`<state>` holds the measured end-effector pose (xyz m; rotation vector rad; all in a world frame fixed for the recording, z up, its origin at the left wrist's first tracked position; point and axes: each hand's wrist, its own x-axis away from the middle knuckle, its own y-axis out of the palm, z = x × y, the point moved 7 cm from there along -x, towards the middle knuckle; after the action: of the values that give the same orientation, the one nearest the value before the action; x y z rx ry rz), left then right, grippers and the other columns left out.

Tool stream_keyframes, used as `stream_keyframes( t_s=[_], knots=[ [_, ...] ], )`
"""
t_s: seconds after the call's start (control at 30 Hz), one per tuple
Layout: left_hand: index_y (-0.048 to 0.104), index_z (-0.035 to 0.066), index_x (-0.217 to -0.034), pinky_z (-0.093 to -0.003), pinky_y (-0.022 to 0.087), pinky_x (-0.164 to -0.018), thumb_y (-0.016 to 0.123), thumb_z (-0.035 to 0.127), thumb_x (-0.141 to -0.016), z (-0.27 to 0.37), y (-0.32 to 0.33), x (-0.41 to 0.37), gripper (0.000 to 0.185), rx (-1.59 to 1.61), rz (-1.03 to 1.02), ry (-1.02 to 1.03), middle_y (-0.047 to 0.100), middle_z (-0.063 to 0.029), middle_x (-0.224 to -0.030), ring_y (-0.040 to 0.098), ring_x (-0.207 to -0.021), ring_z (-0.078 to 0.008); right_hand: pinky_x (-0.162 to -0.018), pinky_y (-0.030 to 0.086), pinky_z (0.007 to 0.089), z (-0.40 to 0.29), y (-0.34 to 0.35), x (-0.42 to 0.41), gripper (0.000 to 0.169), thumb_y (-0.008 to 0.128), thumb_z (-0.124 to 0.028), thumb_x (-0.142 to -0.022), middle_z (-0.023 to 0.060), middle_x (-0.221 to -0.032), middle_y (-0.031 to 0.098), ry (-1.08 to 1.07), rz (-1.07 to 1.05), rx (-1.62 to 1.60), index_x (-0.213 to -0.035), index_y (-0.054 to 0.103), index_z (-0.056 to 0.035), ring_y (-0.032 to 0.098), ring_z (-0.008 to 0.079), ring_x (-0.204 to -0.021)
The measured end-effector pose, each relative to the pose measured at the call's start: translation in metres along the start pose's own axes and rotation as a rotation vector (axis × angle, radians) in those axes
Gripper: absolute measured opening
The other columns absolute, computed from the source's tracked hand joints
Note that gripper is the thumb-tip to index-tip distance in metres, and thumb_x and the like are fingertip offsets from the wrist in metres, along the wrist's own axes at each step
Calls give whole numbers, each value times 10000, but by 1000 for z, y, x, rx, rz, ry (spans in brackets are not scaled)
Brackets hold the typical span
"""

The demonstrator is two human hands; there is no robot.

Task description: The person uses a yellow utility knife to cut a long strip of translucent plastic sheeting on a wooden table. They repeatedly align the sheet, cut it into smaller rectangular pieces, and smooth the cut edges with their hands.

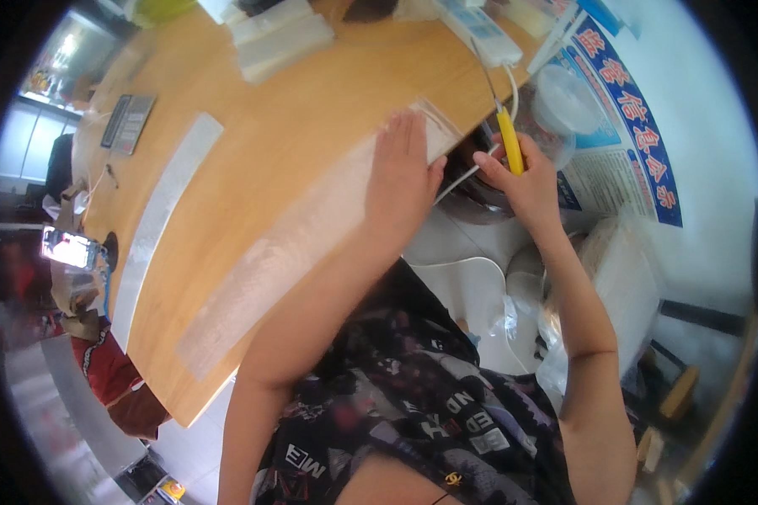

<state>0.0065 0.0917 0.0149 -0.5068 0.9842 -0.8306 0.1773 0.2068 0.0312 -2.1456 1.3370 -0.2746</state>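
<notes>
A long strip of clear plastic film lies along the near edge of the wooden table. My left hand rests flat on the strip near its far end, palm down, with the thumb at the table's edge. In my right hand, beyond that edge, is a slim tool with a yellow handle. Its thin, slightly curved metal end points up and away from me; I cannot tell whether it is a blade. A white cord passes close to the right fingers.
A pale strip lies across the table, near a calculator. A white power strip and a folded translucent sheet lie at the far side. On the left is a lit phone. Plastic bags stand beside me.
</notes>
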Motion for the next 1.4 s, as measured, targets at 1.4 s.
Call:
stream_keyframes(
  t_s=[1.4],
  knots=[
    [348, -179, -1559, -494, 335, -1289, 556, 153, -1020, 3, 6, 0, 666, 42, 71, -87, 485, -363, -1551, 470, -1495, -451, -785, 535, 309, 35, 48, -86, 534, 806, -194, -968, 76, -1057, 685, -57, 8, -114, -1396, 582, 33, 650, 168, -914]
  ],
)
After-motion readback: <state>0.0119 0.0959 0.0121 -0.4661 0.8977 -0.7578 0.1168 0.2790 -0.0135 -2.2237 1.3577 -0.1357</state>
